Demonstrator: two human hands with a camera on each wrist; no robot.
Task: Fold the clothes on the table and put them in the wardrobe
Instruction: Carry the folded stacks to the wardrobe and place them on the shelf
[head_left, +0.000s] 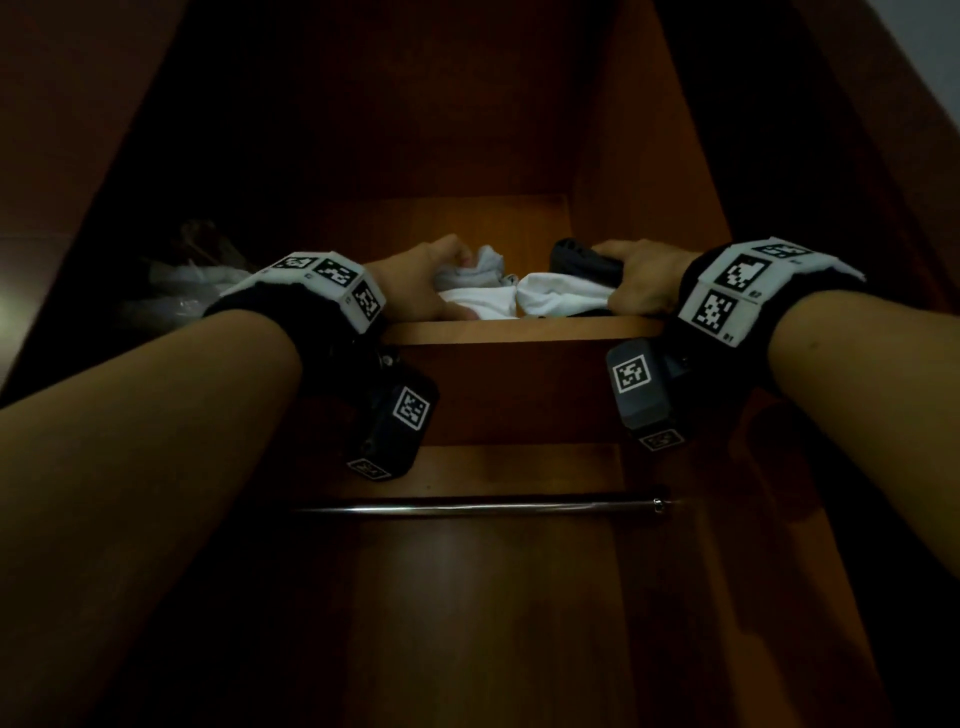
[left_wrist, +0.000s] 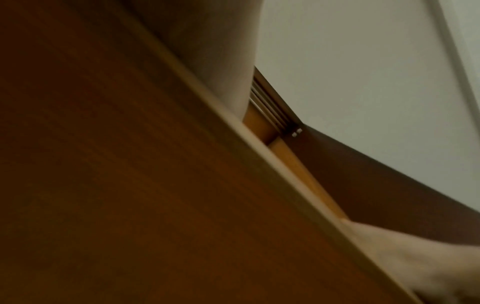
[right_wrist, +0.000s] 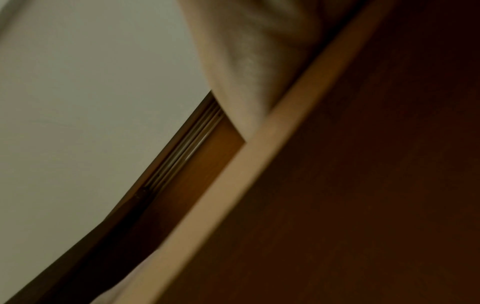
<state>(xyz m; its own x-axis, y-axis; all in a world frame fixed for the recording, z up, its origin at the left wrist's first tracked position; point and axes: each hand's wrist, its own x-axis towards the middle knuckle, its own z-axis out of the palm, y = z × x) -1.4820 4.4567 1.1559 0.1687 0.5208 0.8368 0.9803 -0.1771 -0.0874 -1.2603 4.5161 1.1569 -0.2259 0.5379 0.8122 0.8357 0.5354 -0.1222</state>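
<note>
In the head view, a pile of white clothes (head_left: 540, 299) lies on the upper wardrobe shelf (head_left: 519, 330), with a black garment (head_left: 584, 260) on its right side. My left hand (head_left: 434, 283) grips the pile's left end, fingers curled over a grey-white piece (head_left: 485, 264) and thumb below. On the right end, my right hand (head_left: 639, 280) holds the pile, its fingers lying over the black garment. Both wrist views look up from under the shelf. They show only the heel of the left hand (left_wrist: 207, 51) and of the right hand (right_wrist: 259, 61) over the shelf edge (left_wrist: 259, 144); the fingers are hidden.
A metal hanging rail (head_left: 478, 506) runs below the shelf. Crumpled clear plastic (head_left: 182, 280) sits in the dark compartment to the left. Wooden side walls (head_left: 649, 182) close in the narrow shelf space. A sliding-door track (right_wrist: 187, 152) and pale ceiling show above.
</note>
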